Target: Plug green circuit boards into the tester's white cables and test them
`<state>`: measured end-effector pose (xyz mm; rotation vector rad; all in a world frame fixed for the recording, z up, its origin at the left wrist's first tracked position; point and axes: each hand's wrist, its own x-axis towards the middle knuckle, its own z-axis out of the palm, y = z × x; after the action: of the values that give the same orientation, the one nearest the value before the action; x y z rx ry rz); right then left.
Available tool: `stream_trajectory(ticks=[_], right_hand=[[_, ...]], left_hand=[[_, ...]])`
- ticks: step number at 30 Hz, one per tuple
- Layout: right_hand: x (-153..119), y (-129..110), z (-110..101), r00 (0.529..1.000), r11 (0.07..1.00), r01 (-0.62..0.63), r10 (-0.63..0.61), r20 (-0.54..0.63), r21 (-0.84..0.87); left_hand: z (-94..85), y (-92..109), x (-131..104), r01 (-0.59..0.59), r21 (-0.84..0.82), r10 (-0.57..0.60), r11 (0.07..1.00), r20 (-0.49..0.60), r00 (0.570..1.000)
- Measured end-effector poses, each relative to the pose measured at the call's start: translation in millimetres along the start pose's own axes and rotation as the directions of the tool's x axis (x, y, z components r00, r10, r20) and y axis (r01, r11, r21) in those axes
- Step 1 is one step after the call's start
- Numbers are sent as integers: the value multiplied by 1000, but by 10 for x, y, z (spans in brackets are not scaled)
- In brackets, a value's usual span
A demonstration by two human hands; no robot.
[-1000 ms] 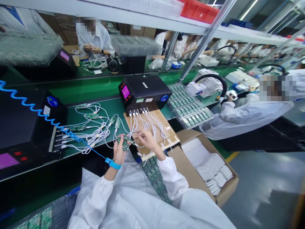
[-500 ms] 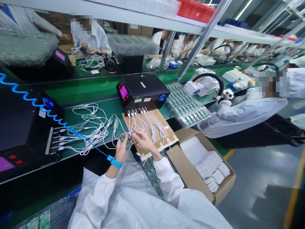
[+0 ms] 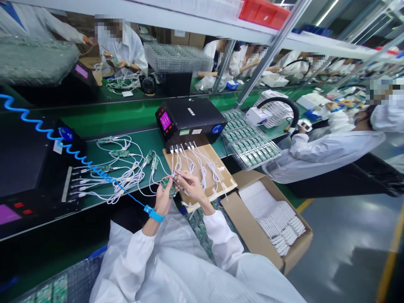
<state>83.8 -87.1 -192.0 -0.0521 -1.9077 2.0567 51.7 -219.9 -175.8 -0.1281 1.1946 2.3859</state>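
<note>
Head view: over the table's (image 3: 143, 142) front edge, the left hand (image 3: 163, 199) clamps a green circuit board (image 3: 172, 192); the right hand (image 3: 191, 185) meets it, grip unclear. Apparently fine handling, calling for steadiness.

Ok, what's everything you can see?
Held circuit boards: count unclear, green, centre
Cabled circuit boards: about five, green, bench
Cables: many, white, bench and cardboard
Machines: two nearby, black, bench
Board tray: at least one, clear, bench
Carton: one, brown, lower right
White pieces: many, white, inside carton
Bin: one, red, top shelf
Coiled cord: one, blue, left
People: several, white coats, around
Left hand: one, white-sleeved, holding boards
Right hand: one, white-sleeved, at boards
</note>
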Motion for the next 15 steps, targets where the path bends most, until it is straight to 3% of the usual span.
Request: stream_trajectory(ticks=[6, 9, 15], right_hand=[[-12, -44, 12, 989, 994, -41, 55, -139, 100], [-24, -94, -7, 991, 999, -32, 31, -130, -4], [-47, -182, -21, 991, 961, 106, -122, -46, -256]], left_hand=[[8, 6, -8, 4, -3, -4, 1000, -4, 1000], [8, 3, -12, -1, 1, 0, 1000, 13, 1000], [7, -14, -21, -3, 3, 3, 1000, 25, 1000]])
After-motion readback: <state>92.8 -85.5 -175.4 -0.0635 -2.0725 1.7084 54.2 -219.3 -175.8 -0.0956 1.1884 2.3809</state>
